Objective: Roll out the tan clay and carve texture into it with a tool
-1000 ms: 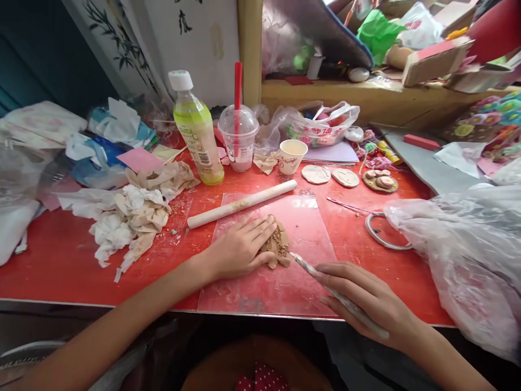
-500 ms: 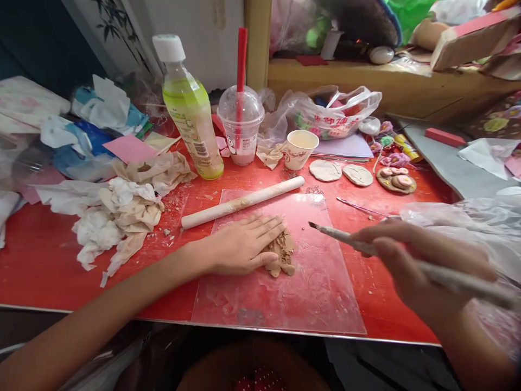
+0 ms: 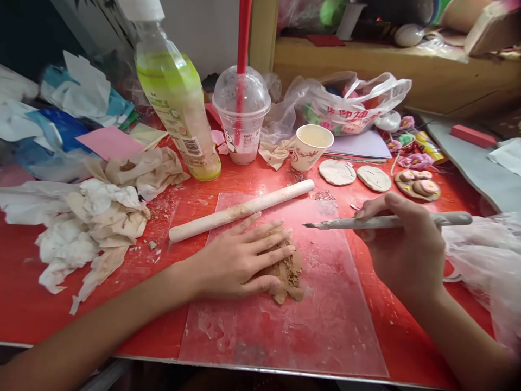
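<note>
My left hand (image 3: pixel 240 263) lies flat with fingers spread over a flattened lump of brown clay (image 3: pixel 291 277), hiding much of it. The clay's exposed right part is rough and crumbly, on a clear plastic sheet (image 3: pixel 325 331). In my right hand (image 3: pixel 407 244) is a slim, clay-smeared grey tool (image 3: pixel 386 221) with a thin dark tip; whether brush or blade I cannot tell. It is held nearly level, its tip pointing left above the sheet, apart from the clay. A pale rolling pin (image 3: pixel 240 212) lies slantwise just beyond my left hand.
Behind are a green drink bottle (image 3: pixel 175 103), a domed plastic cup (image 3: pixel 240 125) with a red straw, and a paper cup (image 3: pixel 311 146). Two pale clay discs (image 3: pixel 337 172) and a decorated piece (image 3: pixel 418 184) lie right. Crumpled tissues (image 3: pixel 89 212) cover the left; plastic bags (image 3: pixel 480 260) lie right.
My right hand has turned and lifted, bringing the tool nearly level. My left hand's fingers have spread wider on the clay. The view has moved closer to the table.
</note>
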Action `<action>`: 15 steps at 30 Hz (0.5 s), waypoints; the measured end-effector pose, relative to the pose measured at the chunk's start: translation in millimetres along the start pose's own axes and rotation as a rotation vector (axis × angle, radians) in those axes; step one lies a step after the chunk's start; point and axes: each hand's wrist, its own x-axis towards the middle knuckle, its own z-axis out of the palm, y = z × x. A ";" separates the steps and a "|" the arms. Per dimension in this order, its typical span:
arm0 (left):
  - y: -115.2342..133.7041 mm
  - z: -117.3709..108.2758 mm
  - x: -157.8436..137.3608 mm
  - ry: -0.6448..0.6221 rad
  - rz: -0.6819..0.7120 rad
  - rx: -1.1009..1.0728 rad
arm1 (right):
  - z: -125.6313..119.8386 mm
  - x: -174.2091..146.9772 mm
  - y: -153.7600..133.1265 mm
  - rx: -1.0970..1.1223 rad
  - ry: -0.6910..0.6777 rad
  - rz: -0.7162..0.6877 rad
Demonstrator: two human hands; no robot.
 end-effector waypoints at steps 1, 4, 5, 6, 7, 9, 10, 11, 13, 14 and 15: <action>-1.3 0.4 -0.4 0.033 0.007 0.010 | -0.1 0.5 -1.0 0.023 0.010 0.026; -3.5 1.4 -0.8 0.112 0.038 0.007 | 0.7 4.1 -0.7 0.072 0.021 0.108; -3.8 1.4 -0.8 0.129 0.050 0.001 | 0.9 5.4 0.8 0.078 0.010 0.130; -4.2 1.4 -0.7 0.145 0.060 -0.007 | 1.1 6.5 2.7 0.076 -0.014 0.149; -4.6 1.1 -0.7 0.167 0.064 -0.017 | 1.2 7.3 5.0 0.065 -0.053 0.163; -5.5 0.6 -0.8 0.236 0.052 -0.045 | 1.3 7.9 9.7 0.027 -0.159 0.199; -6.0 0.4 -0.9 0.273 0.043 -0.059 | 1.4 7.7 11.8 -0.001 -0.211 0.221; -6.4 0.3 -1.2 0.303 0.035 -0.070 | 1.5 7.3 13.6 -0.031 -0.256 0.246; -6.9 0.9 -1.8 0.325 0.041 -0.078 | 2.0 6.1 16.3 -0.093 -0.311 0.292; -7.1 1.4 -2.1 0.320 0.056 -0.076 | 2.3 5.6 17.3 -0.121 -0.327 0.307; -7.1 2.0 -2.2 0.314 0.070 -0.071 | 2.6 5.2 18.2 -0.143 -0.337 0.312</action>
